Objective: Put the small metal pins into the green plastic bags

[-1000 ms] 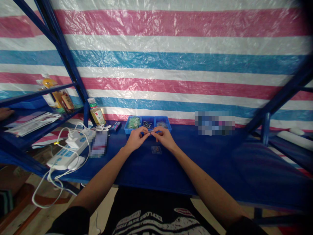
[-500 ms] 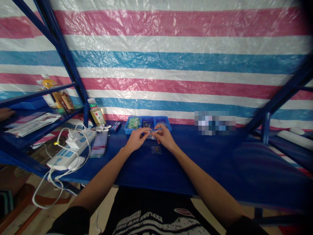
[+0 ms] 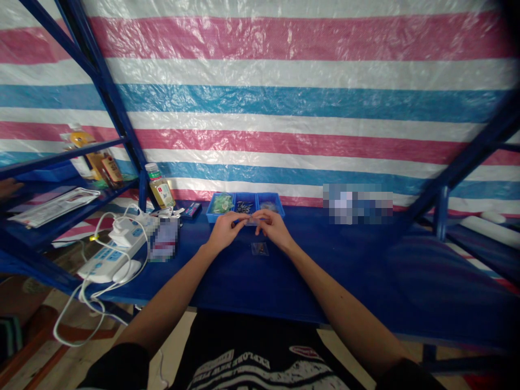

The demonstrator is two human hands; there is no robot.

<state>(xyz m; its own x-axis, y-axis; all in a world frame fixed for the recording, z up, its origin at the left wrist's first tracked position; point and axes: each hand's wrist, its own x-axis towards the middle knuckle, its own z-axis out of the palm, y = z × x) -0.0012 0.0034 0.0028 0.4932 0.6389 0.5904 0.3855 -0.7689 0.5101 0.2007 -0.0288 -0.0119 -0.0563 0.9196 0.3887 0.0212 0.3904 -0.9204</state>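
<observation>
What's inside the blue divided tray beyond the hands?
The tray holds green bits at left, thin dark pieces in the middle, pale pieces at right. The left hand and right hand cover part of its front; lower layers are hidden.

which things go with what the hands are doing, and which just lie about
Likely in use:
clear packet between left hand and right hand
blue tray
small bag

Probably just lying about:
bottle
power strip

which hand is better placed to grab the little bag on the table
Probably right: the right hand is nearer the little bag, though both it and the left hand seem to pinch something small.
</observation>
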